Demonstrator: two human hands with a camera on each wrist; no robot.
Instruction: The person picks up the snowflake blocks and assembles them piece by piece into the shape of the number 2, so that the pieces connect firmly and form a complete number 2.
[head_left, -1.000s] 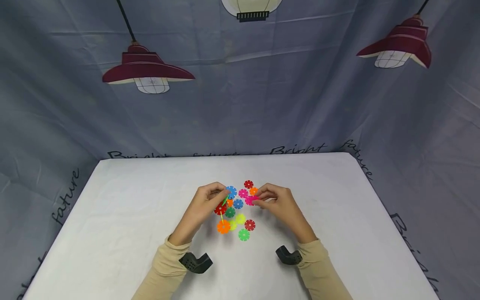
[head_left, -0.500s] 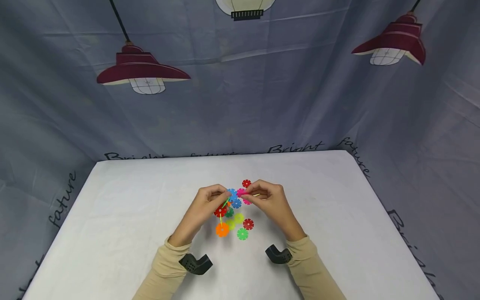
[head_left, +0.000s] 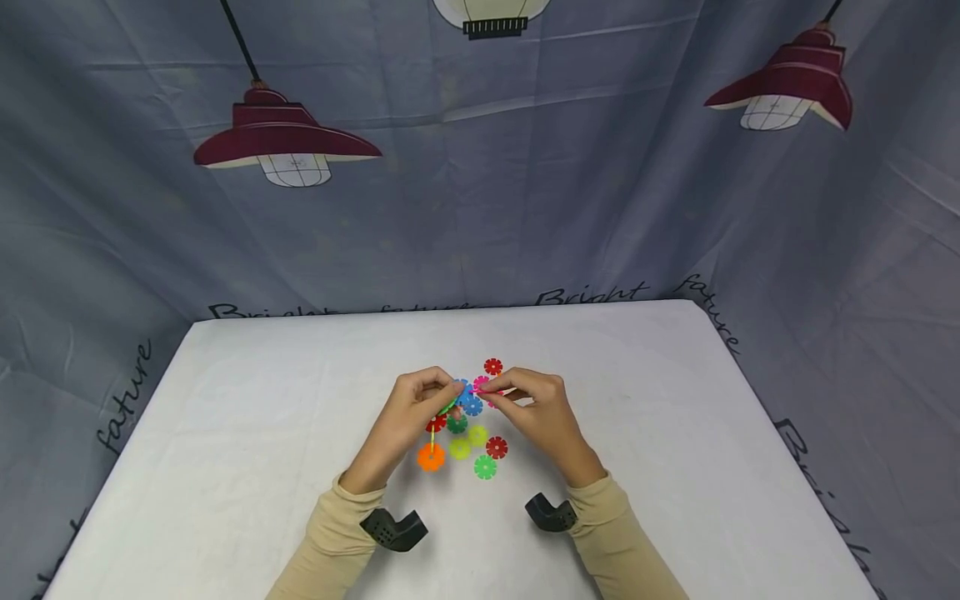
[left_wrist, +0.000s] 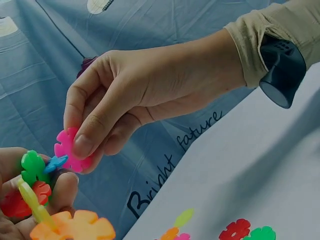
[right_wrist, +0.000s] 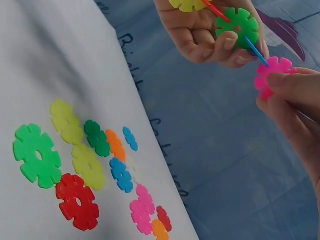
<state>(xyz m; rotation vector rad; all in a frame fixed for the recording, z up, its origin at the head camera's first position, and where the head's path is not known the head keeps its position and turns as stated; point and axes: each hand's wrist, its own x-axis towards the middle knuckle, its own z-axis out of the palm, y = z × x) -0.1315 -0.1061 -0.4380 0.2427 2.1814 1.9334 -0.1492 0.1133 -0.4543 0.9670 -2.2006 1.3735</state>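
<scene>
Right fingers (left_wrist: 97, 122) pinching pink notched disc (left_wrist: 65, 145) against blue disc (left_wrist: 55, 163); left fingers (right_wrist: 220, 52) gripping green disc (right_wrist: 248, 25); skewed push risking blue disc slipping.

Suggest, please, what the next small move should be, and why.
The right grip should probably press the pink disc gently onto the blue disc, slot to slot. The blue disc joins the green disc held by the left grip, and its free edge appears to meet the pink one; whether they interlock yet, I cannot tell.
</scene>
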